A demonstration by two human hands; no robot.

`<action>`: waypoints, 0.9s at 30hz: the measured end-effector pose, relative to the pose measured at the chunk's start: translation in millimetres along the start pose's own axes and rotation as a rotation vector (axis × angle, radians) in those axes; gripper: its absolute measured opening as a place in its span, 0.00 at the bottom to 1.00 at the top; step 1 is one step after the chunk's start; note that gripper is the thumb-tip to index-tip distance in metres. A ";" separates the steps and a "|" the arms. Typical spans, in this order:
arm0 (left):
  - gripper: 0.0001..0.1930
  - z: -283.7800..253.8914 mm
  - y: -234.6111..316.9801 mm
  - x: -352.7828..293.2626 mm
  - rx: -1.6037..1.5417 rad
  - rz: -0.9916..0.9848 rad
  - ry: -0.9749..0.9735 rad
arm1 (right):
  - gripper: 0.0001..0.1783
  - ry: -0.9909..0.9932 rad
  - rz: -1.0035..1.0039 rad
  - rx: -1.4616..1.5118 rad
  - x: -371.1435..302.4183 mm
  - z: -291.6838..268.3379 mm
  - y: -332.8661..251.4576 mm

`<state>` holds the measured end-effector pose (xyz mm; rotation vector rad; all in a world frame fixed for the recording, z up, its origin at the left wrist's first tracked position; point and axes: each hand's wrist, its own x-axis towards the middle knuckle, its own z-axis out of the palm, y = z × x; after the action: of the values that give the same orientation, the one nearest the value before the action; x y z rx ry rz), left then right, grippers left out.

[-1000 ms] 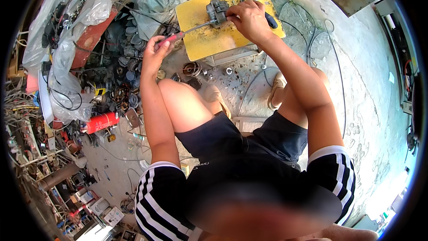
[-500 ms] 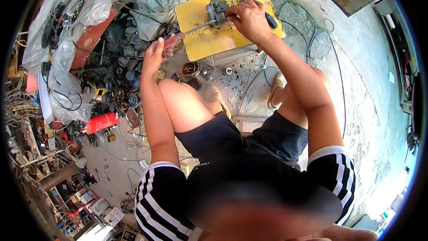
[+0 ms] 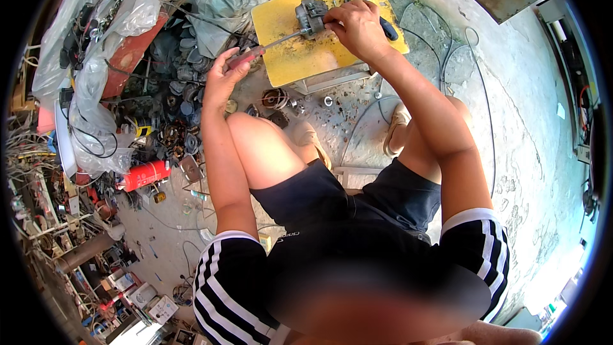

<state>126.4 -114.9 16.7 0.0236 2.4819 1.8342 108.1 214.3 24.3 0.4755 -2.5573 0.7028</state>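
Note:
My left hand (image 3: 225, 76) is closed around the red handle of a screwdriver (image 3: 248, 57), thumb on the near side. The screwdriver's metal shaft points right and its tip meets a grey metal motor part (image 3: 311, 15). That part rests on a yellow board (image 3: 281, 64) on a low stand. My right hand (image 3: 357, 29) grips the right side of the part, fingers and thumb pinched at its edge. Just right of this hand lies a tool with a dark handle (image 3: 387, 28), partly covered by the hand.
Left of the board are heaped dark metal scraps (image 3: 185, 99), plastic bags (image 3: 137, 13) and a red cylinder (image 3: 145, 176). A copper-wound ring (image 3: 274, 98) and small bits lie on the floor under the board's near edge. Black cables (image 3: 440, 57) loop over the concrete to the right.
The fingers of my left hand have shifted round the screwdriver handle, with the handle turned a little. My right hand and the motor part stay where they were.

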 end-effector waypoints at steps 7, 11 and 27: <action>0.22 -18.1 3.1 7.1 -0.039 -0.352 -0.048 | 0.05 -0.008 0.001 0.010 0.4 -0.1 -0.1; 0.23 3.2 16.5 -2.4 -0.030 -0.183 0.008 | 0.05 -0.011 0.006 0.007 -0.1 -0.8 0.6; 0.26 -22.2 -3.2 11.6 -0.202 -0.344 0.178 | 0.05 0.011 -0.010 0.032 1.3 -0.2 0.4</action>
<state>113.7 -136.5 19.7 -0.5603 2.2092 1.9891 106.9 214.5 24.9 0.4940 -2.5351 0.7421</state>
